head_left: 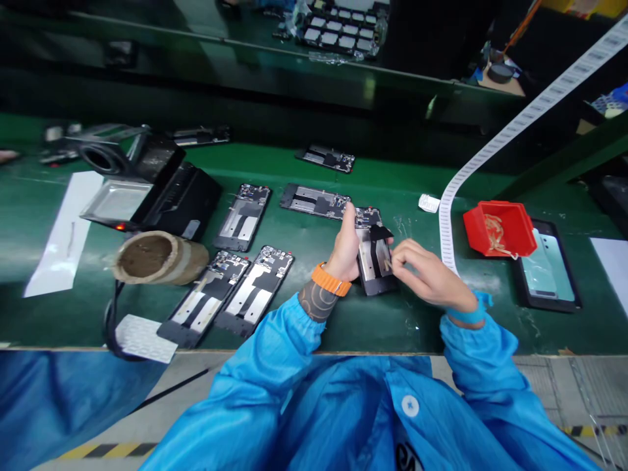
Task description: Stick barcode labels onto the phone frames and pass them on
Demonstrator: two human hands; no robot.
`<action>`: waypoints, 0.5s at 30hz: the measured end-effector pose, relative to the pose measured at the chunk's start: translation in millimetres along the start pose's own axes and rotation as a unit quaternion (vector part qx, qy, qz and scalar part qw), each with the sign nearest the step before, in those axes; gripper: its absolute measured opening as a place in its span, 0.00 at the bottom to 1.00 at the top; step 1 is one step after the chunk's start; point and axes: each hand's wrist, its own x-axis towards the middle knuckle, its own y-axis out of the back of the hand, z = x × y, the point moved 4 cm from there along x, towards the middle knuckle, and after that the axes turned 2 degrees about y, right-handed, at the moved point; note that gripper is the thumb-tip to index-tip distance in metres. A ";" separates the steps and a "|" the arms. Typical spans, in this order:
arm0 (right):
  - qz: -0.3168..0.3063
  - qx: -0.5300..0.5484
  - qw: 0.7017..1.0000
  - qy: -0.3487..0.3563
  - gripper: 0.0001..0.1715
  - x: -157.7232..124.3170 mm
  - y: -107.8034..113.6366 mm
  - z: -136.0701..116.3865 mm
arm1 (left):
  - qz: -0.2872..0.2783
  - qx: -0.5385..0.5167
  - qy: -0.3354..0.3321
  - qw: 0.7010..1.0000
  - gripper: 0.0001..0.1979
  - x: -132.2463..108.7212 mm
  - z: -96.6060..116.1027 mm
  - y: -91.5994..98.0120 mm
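Note:
My left hand point(345, 247) grips the left edge of an open phone frame point(373, 252) and holds it upright over the green table. My right hand point(426, 273) pinches a small thin part against the frame's lower middle; the part is too small to name. Both fingers sets are closed. Blue sleeves cover both arms, with an orange band on the left wrist.
Several more phone frames point(255, 288) lie on the green mat point(294, 242). A red bin point(500, 227) with small parts sits right, beside a white label strip point(495, 140) and a phone tray point(549, 268). A black machine point(147, 186) and a cardboard roll point(157, 257) stand left.

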 end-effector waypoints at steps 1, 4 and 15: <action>0.011 0.057 0.998 0.005 0.09 -0.6 2.0 -4.1 | -0.001 -0.007 0.008 1.000 0.38 1.2 0.8 0.5; 0.170 0.067 0.982 -0.052 0.07 1.3 3.3 -3.6 | -0.010 -0.012 0.012 1.000 0.39 1.2 -1.4 -1.5; 0.181 -0.073 0.980 -0.047 0.09 15.4 -24.4 0.5 | -0.056 -0.002 0.041 0.998 0.37 -11.4 -14.9 -16.3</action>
